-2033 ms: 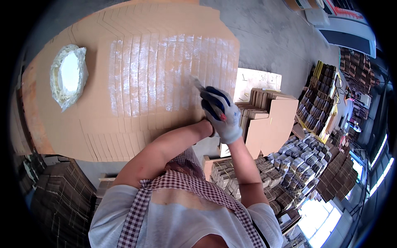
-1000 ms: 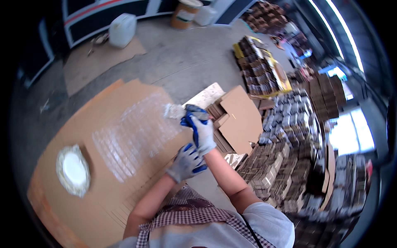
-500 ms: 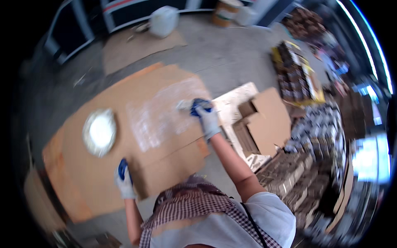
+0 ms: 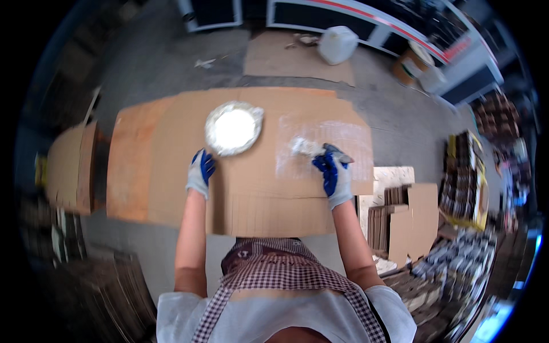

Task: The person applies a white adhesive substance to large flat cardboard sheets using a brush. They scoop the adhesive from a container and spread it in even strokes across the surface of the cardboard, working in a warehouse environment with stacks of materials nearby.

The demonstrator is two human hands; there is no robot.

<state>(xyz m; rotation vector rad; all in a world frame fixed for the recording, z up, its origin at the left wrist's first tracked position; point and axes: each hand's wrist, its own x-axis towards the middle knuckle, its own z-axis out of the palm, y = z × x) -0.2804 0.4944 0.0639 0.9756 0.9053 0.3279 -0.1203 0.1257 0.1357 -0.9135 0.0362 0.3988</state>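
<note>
The right hand (image 4: 335, 175), in a grey glove with blue fingers, is closed around the handle of a brush (image 4: 311, 148) whose white-coated head rests on the cardboard sheet (image 4: 171, 171), at the left edge of a whitish glue patch (image 4: 337, 143) on the sheet's right part. The left hand (image 4: 201, 172), gloved the same way, lies flat on the cardboard with its fingers spread and gripping nothing — just near and left of a round bowl (image 4: 233, 128) lined with crinkled plastic and filled with white paste. The bowl sits on the far middle of the sheet, well apart from the brush. A smaller gridded cardboard piece (image 4: 274, 214) lies at the near edge, between the forearms. To the right stand stacks of folded cardboard pieces (image 4: 400, 220); far off, a white plastic canister (image 4: 337, 44) sits on the concrete floor.
</note>
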